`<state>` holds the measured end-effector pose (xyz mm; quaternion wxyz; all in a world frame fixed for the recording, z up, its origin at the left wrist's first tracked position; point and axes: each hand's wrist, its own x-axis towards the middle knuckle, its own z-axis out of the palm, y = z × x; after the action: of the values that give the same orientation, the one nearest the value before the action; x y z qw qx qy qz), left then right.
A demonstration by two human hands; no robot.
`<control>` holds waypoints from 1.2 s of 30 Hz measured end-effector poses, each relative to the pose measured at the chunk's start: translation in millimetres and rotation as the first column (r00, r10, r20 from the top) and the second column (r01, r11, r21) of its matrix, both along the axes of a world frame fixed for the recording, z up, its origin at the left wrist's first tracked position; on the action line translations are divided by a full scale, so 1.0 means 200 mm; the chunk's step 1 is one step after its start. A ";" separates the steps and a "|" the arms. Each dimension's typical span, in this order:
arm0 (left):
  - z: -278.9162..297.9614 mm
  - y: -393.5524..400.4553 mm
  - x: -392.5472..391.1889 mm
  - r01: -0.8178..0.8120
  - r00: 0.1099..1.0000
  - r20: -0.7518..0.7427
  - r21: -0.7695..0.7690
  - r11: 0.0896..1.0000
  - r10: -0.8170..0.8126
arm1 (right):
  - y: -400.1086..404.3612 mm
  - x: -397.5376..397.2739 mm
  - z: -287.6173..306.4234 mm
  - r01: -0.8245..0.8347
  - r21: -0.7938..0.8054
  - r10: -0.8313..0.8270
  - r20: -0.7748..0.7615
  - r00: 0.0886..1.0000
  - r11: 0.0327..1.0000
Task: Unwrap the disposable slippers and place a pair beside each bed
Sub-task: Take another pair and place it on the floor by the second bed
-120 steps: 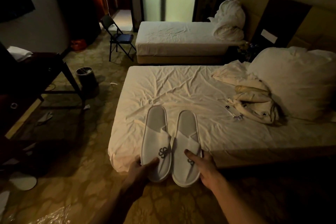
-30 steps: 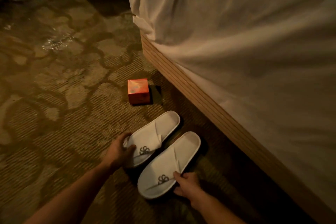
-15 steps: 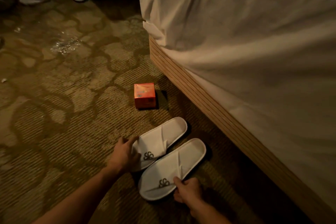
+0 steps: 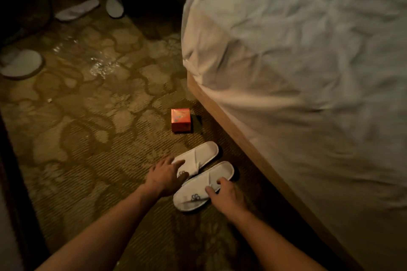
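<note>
Two white disposable slippers with a dark logo lie side by side on the patterned carpet, heels toward the bed [image 4: 308, 68]. The left slipper [image 4: 201, 154] and the right slipper [image 4: 218, 174] sit close to the bed's wooden base [image 4: 233, 136]. My left hand [image 4: 164, 177] lies flat over the toe of the left slipper with its fingers spread. My right hand [image 4: 228, 193] rests its fingertips on the band of the right slipper, fingers apart, not closed around it.
A small orange box [image 4: 181, 120] stands on the carpet just beyond the slippers. Crumpled clear plastic wrap [image 4: 97, 66] lies farther off. More white slippers [image 4: 77, 10] [image 4: 21, 66] are scattered at the dark far left. A dark edge runs along the left side.
Four seconds ago I held the pair over the bed. It now lies on the carpet beside the bed. My right hand has shifted from the slipper's edge onto its top.
</note>
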<state>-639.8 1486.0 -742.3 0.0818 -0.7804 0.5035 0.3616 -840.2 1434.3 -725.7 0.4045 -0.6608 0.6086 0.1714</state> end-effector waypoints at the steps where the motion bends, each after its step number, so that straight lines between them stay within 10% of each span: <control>1: 0.14 0.03 -0.02 -0.002 1.000 -0.014 0.013 1.000 0.003 | -0.01 0.00 0.17 -0.031 0.003 0.031 0.003 1.000 1.000; 20: 3.15 0.38 -0.30 -0.316 0.936 -0.227 -0.205 0.926 0.269 | 0.08 -0.30 3.08 -0.237 -0.192 0.259 0.094 0.961 0.952; 36: 3.54 0.12 -0.42 0.158 0.981 -0.072 -0.256 0.954 -0.181 | 0.26 -0.46 3.37 0.000 -0.344 0.053 0.145 0.988 0.939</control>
<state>-723.6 1509.2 -34.7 -0.0101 -0.7204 0.6133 0.3237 -932.1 1486.5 -52.6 0.3261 -0.7405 0.5874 0.0173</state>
